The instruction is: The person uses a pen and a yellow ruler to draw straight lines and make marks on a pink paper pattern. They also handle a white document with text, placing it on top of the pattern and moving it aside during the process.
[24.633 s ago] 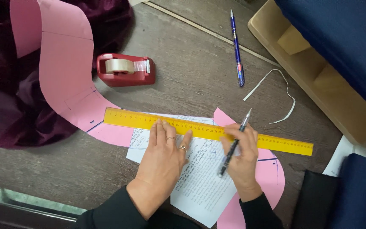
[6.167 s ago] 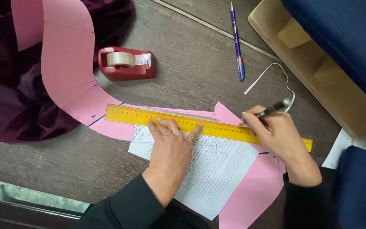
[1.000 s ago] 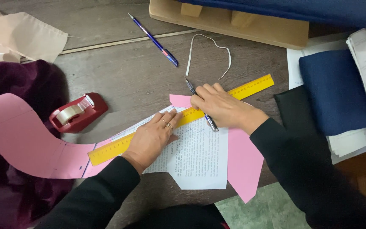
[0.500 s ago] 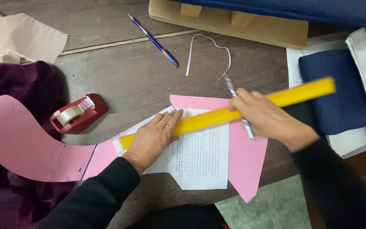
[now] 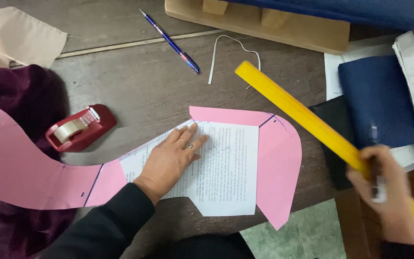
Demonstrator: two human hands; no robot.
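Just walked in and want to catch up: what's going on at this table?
A person is working on a pink paper pattern on a wooden table. The left hand lies flat on a printed sheet laid over the pattern. The right hand, blurred, holds a yellow ruler raised off the paper, with what looks like a pen. A red tape dispenser and a blue pen lie nearby.

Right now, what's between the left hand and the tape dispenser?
Head view: only bare table and a strip of the pink pattern separate the left hand from the tape dispenser.
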